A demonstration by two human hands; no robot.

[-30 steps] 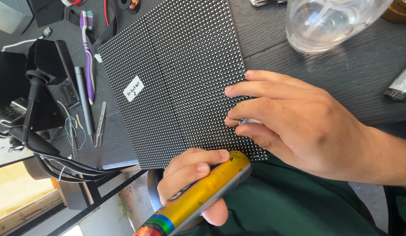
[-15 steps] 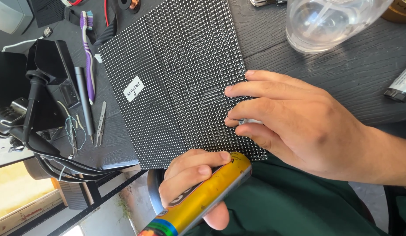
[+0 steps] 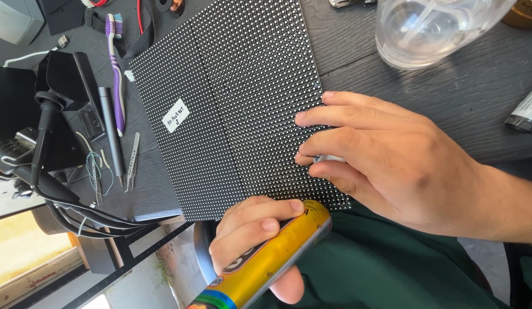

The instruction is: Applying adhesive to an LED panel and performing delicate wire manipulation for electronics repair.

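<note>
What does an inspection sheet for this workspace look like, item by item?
Surface: dark wood-grain table, partly covered by the work.
Job's things: black LED dot-matrix panel lying flat with a small white label; yellow cylindrical spray can at the panel's near edge.
Clutter: purple toothbrush, dark pen-like tool, metal tweezers, clear plastic container, a grey-and-black object at the right edge.
Hands: left hand wraps the can; right hand rests on the panel, pinching something small and whitish.
Cables: black bundle at the left; a red wire at the top.
Surroundings: black stand on the left; green garment below.
</note>
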